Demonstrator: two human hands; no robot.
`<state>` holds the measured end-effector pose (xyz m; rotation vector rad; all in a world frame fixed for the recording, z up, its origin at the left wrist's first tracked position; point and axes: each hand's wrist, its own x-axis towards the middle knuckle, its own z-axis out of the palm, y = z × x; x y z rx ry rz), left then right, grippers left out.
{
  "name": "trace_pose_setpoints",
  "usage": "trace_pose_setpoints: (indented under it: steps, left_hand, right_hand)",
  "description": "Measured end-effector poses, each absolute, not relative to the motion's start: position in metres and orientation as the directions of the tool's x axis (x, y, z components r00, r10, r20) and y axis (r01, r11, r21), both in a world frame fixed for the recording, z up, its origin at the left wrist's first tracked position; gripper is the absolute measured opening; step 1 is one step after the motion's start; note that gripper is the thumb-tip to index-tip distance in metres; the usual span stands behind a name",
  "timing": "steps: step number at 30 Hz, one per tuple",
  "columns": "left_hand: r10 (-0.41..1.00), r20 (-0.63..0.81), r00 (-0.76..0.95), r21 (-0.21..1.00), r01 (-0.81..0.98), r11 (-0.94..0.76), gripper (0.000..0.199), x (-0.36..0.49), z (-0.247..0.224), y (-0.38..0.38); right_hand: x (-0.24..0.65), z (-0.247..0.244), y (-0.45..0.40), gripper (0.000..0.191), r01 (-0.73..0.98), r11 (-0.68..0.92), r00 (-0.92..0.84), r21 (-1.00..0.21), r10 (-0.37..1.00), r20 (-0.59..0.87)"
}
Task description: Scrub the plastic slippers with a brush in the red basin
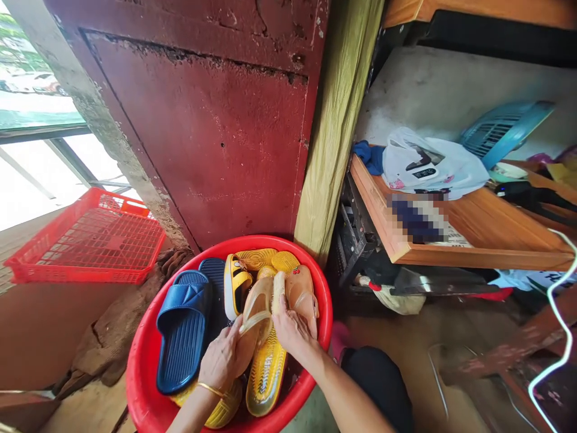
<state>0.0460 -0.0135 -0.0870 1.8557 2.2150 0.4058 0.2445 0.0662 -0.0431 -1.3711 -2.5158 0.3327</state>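
In the red plastic basin point(140, 367) at the near centre of the scene, your left hand point(220, 359) is clenched around the tan jelly sandal point(256, 313), which stands tilted on edge among the other footwear. Your right hand point(292, 329) grasps what appears to be the same sandal by its pale upper edge, with the fingertips point(280, 305) pinched on; part of that hold is hidden. Bracing from both sides is sound: it keeps the sandal steady and your knuckles clear of its neighbours. A peach sandal point(302, 294) lies just to the right, a yellow sandal point(265, 379) beneath, and a blue slide point(183, 328) to the left. Well apart, a red plastic crate point(90, 237) sits far left, and a wooden shelf point(496, 234) holding a white plastic bag point(428, 162) stands right.
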Motion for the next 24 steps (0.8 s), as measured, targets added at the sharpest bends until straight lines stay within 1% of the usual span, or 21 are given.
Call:
trace_pose_setpoints:
  steps: [3, 5, 6, 8, 11, 13, 15, 17, 18, 20, 23, 24]
  left_hand:
    - [0.987, 0.024, -0.158, 0.239, 0.960, 0.147, 0.047, 0.050, -0.084, -0.014]
    - [0.982, -0.009, -0.188, 0.181, 0.966, 0.186, 0.045, 0.050, -0.084, -0.012]
    - [0.978, -0.029, -0.205, 0.170, 0.963, 0.207, 0.045, 0.048, -0.085, -0.010]
    - [0.974, -0.049, -0.221, 0.202, 0.953, 0.226, 0.045, 0.044, -0.087, -0.006]
    - [0.976, -0.057, -0.210, 0.290, 0.932, 0.218, 0.042, 0.039, -0.090, -0.002]
    - [0.979, -0.052, -0.197, 0.289, 0.935, 0.204, 0.041, 0.041, -0.088, -0.003]
    - [0.985, -0.002, -0.172, 0.232, 0.958, 0.168, 0.042, 0.048, -0.084, -0.006]
    - [0.987, 0.083, -0.134, 0.174, 0.978, 0.118, 0.044, 0.055, -0.080, -0.011]
    - [0.985, 0.127, -0.120, 0.164, 0.982, 0.098, 0.044, 0.058, -0.079, -0.013]
    - [0.974, 0.189, -0.123, 0.191, 0.978, 0.086, 0.043, 0.061, -0.081, -0.015]
    - [0.960, 0.207, -0.190, 0.306, 0.944, 0.121, 0.041, 0.058, -0.090, -0.013]
    - [0.955, 0.201, -0.219, 0.353, 0.925, 0.138, 0.040, 0.055, -0.093, -0.012]
  right_hand:
    - [0.232, -0.039, 0.064, 0.058, 0.738, 0.579, -0.583, -0.346, 0.806, 0.102]
    - [0.228, -0.035, 0.059, 0.058, 0.703, 0.632, -0.646, -0.327, 0.759, 0.078]
    - [0.229, -0.032, 0.056, 0.059, 0.689, 0.653, -0.670, -0.315, 0.739, 0.066]
    - [0.234, -0.025, 0.052, 0.061, 0.666, 0.680, -0.707, -0.307, 0.707, 0.030]
    - [0.248, -0.014, 0.053, 0.061, 0.642, 0.692, -0.738, -0.331, 0.675, -0.020]
    - [0.256, -0.010, 0.057, 0.058, 0.652, 0.672, -0.727, -0.351, 0.686, -0.037]
    - [0.260, -0.011, 0.061, 0.058, 0.687, 0.636, -0.688, -0.353, 0.724, -0.035]
    - [0.257, -0.017, 0.063, 0.060, 0.719, 0.611, -0.652, -0.333, 0.758, -0.015]
    - [0.254, -0.021, 0.064, 0.060, 0.729, 0.604, -0.640, -0.322, 0.769, -0.004]
    - [0.247, -0.030, 0.064, 0.059, 0.751, 0.585, -0.615, -0.306, 0.789, -0.001]
    - [0.239, -0.044, 0.061, 0.065, 0.822, 0.500, -0.530, -0.272, 0.847, -0.047]
    - [0.238, -0.049, 0.060, 0.067, 0.829, 0.484, -0.513, -0.279, 0.857, -0.038]
